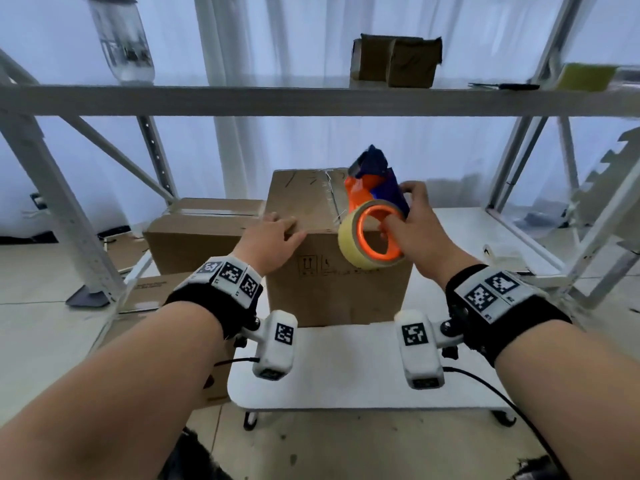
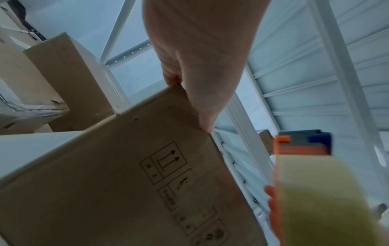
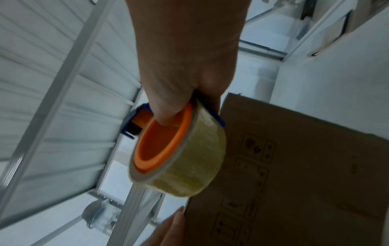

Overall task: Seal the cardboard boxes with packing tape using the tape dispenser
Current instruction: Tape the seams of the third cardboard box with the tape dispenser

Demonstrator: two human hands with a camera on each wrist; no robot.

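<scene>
A closed cardboard box point(image 1: 332, 271) stands upright on a low white table point(image 1: 346, 368), with clear tape along its top seam. My left hand point(image 1: 273, 233) lies flat on the near left of the box top, thumb over the front edge point(image 2: 202, 99). My right hand point(image 1: 412, 223) grips the orange and blue tape dispenser point(image 1: 374, 188), thumb hooked inside the orange core of the yellowish tape roll point(image 3: 181, 154). The dispenser is held above the box's near right top edge. In the left wrist view, the tape roll point(image 2: 320, 199) fills the lower right beside the box front point(image 2: 126, 183).
A second cardboard box point(image 1: 201, 233) sits behind on the left, with flat cardboard point(image 1: 152, 289) below it. A white metal shelf frame point(image 1: 311, 100) spans overhead, carrying small brown packages point(image 1: 394, 60) and a plastic bottle point(image 1: 121, 39). Rack uprights stand left and right.
</scene>
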